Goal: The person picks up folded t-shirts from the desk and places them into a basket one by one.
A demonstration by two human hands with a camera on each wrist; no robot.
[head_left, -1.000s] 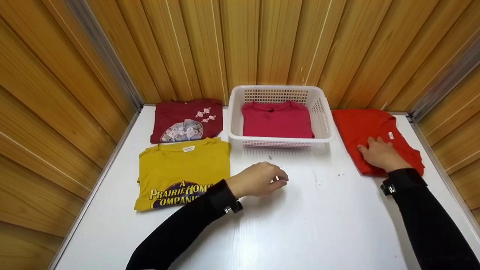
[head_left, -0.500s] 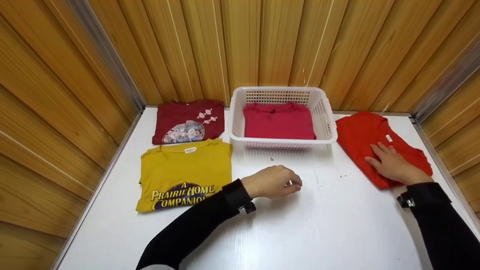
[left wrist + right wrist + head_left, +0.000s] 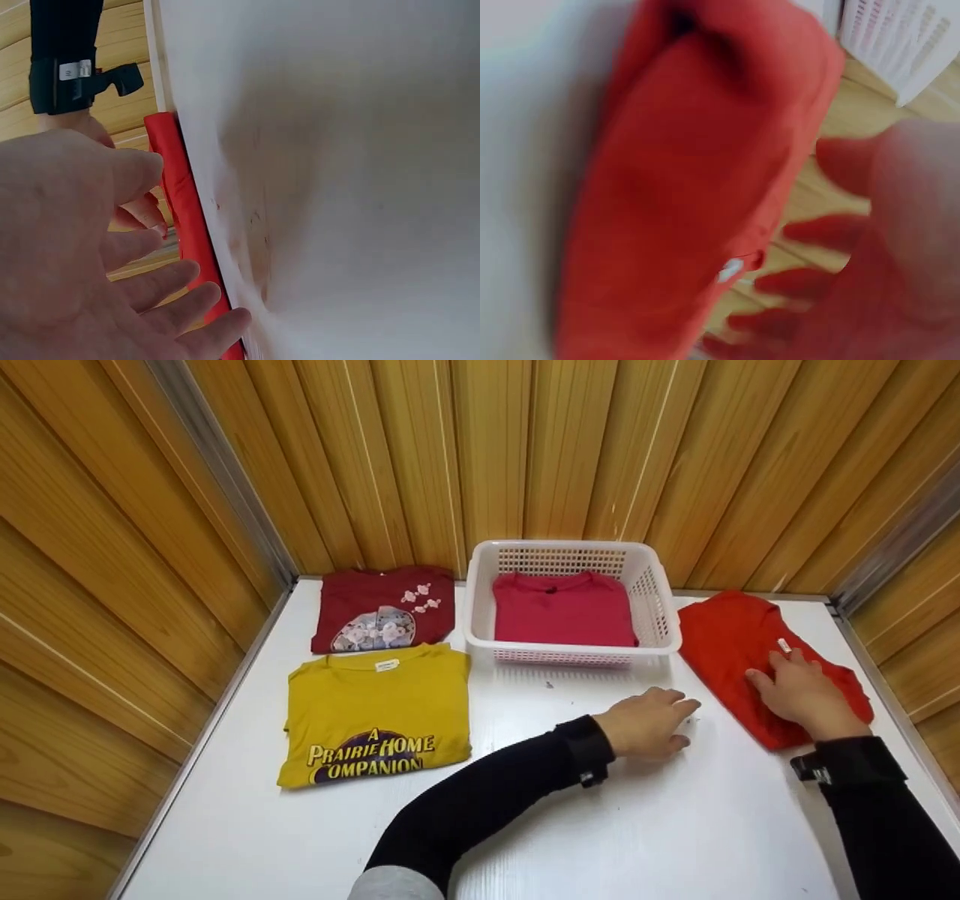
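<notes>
A folded red shirt (image 3: 731,641) with a small white label lies at the right of the white table, turned at a slant. Over its lower right part is my right hand (image 3: 810,697), fingers loosely spread; in the right wrist view the hand (image 3: 900,247) looks slightly above the blurred cloth (image 3: 667,195). My left hand (image 3: 649,724) hovers over the table just left of this shirt, holding nothing. Its fingers (image 3: 169,285) are parted and relaxed in the left wrist view, with the shirt's edge (image 3: 184,195) beyond them.
At the back middle stands a white plastic basket (image 3: 574,651) with a folded pink shirt (image 3: 562,611) inside. Left of it lie a folded maroon shirt (image 3: 360,592) and a folded yellow shirt (image 3: 375,697) with printed lettering. Wood-patterned walls (image 3: 495,450) enclose the white table (image 3: 540,825).
My left hand has moved right toward the red shirt, and its fingers have spread. The red shirt has turned, its near end swinging right, while my right hand has shifted right with it.
</notes>
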